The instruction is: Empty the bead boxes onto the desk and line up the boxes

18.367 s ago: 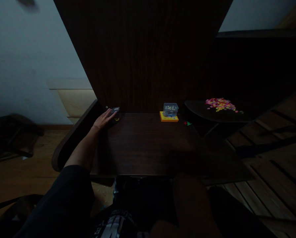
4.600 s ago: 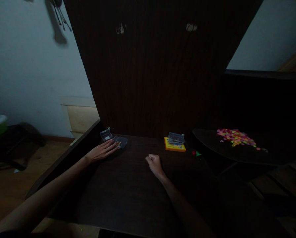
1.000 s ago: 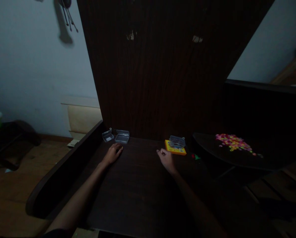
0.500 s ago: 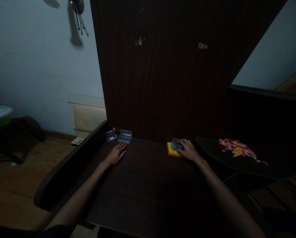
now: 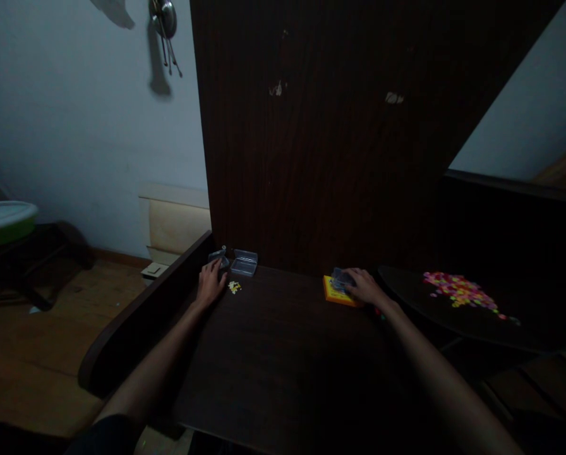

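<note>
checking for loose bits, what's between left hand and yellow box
In the head view, a cluster of yellow and whitish pieces lies near the left hand; dark tabletop stretches from there to the yellow box.

Single view, head-worn. Camera looks forward and down from above the near edge of the desk point(image 5: 264, 360). Wide frame: left hand point(image 5: 210, 282) and right hand point(image 5: 363, 286) at middle distance, upright board point(image 5: 321, 158) beyond, wall point(image 5: 84, 114) upper left, floor point(image 5: 31, 354) lower left.
</note>
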Action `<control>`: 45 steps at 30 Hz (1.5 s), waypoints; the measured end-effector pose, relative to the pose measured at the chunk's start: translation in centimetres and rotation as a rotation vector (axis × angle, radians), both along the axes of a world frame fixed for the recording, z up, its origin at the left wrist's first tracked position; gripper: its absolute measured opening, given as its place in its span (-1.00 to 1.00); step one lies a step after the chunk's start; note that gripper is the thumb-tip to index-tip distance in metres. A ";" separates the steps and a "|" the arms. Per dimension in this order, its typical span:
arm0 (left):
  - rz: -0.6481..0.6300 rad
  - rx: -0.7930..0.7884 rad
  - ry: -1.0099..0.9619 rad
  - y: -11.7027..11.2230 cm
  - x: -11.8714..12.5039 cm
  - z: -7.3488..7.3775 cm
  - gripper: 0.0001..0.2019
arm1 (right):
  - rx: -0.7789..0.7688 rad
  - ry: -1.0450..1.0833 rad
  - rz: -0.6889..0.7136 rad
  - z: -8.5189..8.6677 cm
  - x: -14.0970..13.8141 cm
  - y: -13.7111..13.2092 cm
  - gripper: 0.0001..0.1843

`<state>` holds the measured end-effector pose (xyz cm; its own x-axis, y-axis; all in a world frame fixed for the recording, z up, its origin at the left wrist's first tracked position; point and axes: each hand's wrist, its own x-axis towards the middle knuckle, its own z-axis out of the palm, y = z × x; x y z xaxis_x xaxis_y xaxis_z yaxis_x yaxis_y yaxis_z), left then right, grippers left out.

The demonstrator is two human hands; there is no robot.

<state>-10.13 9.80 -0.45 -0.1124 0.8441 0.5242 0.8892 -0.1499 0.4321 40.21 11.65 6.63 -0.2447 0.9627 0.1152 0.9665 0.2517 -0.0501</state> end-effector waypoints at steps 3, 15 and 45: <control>0.008 -0.074 0.029 1.3 -1.1 0.0 -0.63 | -0.013 -0.007 -0.026 0.4 -0.2 0.2 -0.44; 0.021 -0.116 0.071 1.4 -1.2 0.2 -0.74 | -0.019 0.057 -0.080 1.4 -0.5 -0.2 -0.56; -0.806 -0.463 -0.932 -10.6 13.4 0.8 -0.35 | 0.320 0.173 0.727 -3.0 -15.0 -11.6 -0.57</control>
